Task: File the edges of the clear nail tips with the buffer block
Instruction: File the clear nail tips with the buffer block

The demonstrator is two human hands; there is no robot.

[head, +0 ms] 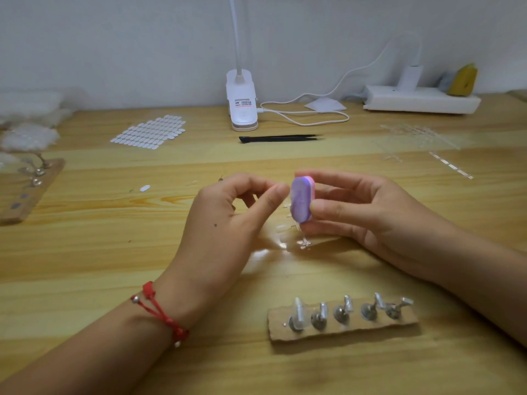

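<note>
Your buffer block (301,201) is held above the middle of the desk (85,252), pinched end to end between the thumb and fingers of your right hand (370,212), purple face turned left. Your left hand (225,220) has thumb and forefinger closed together right at that face, probably on a clear nail tip, though it is too transparent to make out. So filing looks under way, not finished. Just below your hands lie loose clear pieces (303,243), likely tips waiting their turn; whether any are already filed cannot be told. Nearer you, a cardboard strip (342,330) carries five metal stands; the leftmost stand (298,313) seems to bear a clear tip, the rest look bare. More clear frames (419,135) lie far right.
</note>
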